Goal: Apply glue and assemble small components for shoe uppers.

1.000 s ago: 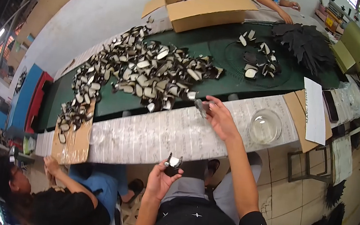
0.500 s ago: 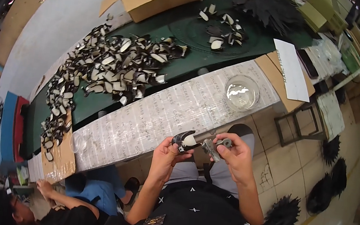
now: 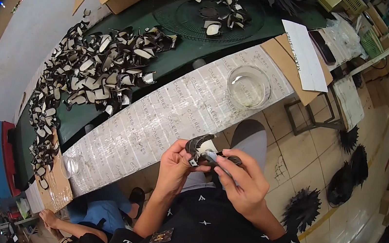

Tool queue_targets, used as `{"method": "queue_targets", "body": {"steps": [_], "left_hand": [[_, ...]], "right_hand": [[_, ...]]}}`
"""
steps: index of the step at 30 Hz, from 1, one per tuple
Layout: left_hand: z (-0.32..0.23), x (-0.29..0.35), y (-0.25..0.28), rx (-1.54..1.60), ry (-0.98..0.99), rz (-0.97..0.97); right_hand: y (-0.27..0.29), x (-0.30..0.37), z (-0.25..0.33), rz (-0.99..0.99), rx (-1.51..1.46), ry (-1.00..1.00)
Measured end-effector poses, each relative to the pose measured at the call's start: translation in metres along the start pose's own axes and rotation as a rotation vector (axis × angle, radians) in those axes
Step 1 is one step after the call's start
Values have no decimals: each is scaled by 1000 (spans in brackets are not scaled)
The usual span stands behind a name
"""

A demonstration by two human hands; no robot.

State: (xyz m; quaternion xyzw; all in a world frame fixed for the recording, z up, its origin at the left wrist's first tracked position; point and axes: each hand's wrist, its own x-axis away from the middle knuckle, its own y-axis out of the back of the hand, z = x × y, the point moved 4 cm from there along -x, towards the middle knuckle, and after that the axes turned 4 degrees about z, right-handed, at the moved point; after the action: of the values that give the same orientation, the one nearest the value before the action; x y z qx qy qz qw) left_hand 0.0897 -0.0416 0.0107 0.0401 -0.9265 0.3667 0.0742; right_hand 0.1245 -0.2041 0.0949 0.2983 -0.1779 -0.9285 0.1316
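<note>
Left hand (image 3: 174, 165): closed on one curved black-and-white piece (image 3: 195, 145), aloft just short of the bench (image 3: 155, 121); a loosened grip could drop it floorward. Right hand (image 3: 245, 182): pinching a small grey tool (image 3: 211, 156) at the piece's white face, contact unclear; a slip could gouge piece or opposite hand. Farther right: glass bowl (image 3: 229, 83), could tip if knocked. Far left: heap of similar pieces (image 3: 98, 67), could slide if jostled.
</note>
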Motion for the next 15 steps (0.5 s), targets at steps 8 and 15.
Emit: {"method": "queue_targets", "body": {"steps": [8,15], "left_hand": [[0,-3,-1,-34,-20,-3],[-2,-8,-6,-59,1,-10]], "right_hand": [[-10,0,-8,51,159,126],[-7,-2,-16,27,-96,-77]]}}
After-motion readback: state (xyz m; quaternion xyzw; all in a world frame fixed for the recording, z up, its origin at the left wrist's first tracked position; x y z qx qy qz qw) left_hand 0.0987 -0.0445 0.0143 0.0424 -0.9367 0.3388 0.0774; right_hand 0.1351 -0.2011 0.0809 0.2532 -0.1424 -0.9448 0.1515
